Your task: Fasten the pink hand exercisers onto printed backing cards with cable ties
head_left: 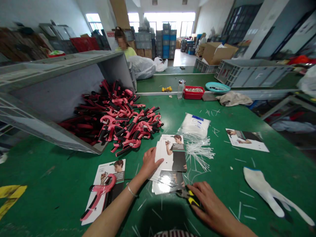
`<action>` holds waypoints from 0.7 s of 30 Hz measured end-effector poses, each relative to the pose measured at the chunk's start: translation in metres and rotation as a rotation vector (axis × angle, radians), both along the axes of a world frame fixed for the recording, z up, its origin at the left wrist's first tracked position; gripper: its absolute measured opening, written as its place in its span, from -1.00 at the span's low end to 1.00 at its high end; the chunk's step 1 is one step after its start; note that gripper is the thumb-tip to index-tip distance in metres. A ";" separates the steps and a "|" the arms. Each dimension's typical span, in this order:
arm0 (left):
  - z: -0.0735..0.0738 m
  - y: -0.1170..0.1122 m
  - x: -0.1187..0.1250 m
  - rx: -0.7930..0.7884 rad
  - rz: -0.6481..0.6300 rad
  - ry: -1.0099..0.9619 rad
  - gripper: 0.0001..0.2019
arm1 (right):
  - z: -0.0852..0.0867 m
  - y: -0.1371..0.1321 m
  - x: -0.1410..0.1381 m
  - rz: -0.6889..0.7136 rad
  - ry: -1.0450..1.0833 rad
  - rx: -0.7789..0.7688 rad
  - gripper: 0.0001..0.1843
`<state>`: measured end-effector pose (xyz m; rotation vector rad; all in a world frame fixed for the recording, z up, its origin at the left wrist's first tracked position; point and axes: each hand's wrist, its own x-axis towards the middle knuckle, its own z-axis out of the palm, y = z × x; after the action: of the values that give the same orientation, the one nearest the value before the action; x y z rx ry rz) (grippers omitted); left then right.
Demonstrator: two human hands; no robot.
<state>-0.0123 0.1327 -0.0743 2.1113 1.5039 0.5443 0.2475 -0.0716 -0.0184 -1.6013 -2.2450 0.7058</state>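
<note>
My left hand [149, 163] lies flat on the edge of a stack of printed cardboard cards [171, 153], fingers spread. My right hand [206, 200] covers the handles of yellow-and-black cutting pliers [189, 196] beside the stack. To the left, a pink-and-black hand grip exerciser [102, 187] lies on a single card [115, 172]. A large heap of similar exercisers [118, 118] spills from a tipped crate. Loose white cable ties [198, 149] fan out beyond the stack, next to a plastic bag of ties [195, 125].
A grey crate [61, 89] lies on its side on the green workbench [41, 164]. A white glove [269, 191] and another card [247, 140] lie to the right. Beyond stand a red tray [194, 92], a glass jar [181, 89] and a co-worker [125, 44].
</note>
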 end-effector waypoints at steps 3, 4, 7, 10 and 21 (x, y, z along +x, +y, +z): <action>-0.011 -0.029 -0.015 0.014 0.034 -0.118 -0.47 | -0.011 0.002 0.040 -0.080 -0.020 -0.010 -0.45; -0.014 -0.041 -0.019 0.019 0.070 -0.149 -0.49 | -0.013 0.011 0.049 -0.107 -0.014 0.007 -0.52; -0.023 -0.077 -0.025 0.047 0.198 -0.215 -0.51 | -0.014 0.059 0.059 -0.213 -0.003 0.152 -0.72; -0.024 -0.093 -0.028 0.065 0.270 -0.286 -0.57 | -0.011 0.112 0.051 -0.272 -0.107 0.225 -0.77; -0.003 -0.103 -0.036 -0.030 0.305 -0.540 -0.57 | -0.033 0.154 0.067 -0.237 -0.330 0.196 -0.69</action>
<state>-0.0480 0.0298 -0.0773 1.5385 1.4917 1.0919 0.3141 0.0825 -0.0516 -1.9525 -2.1973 0.1628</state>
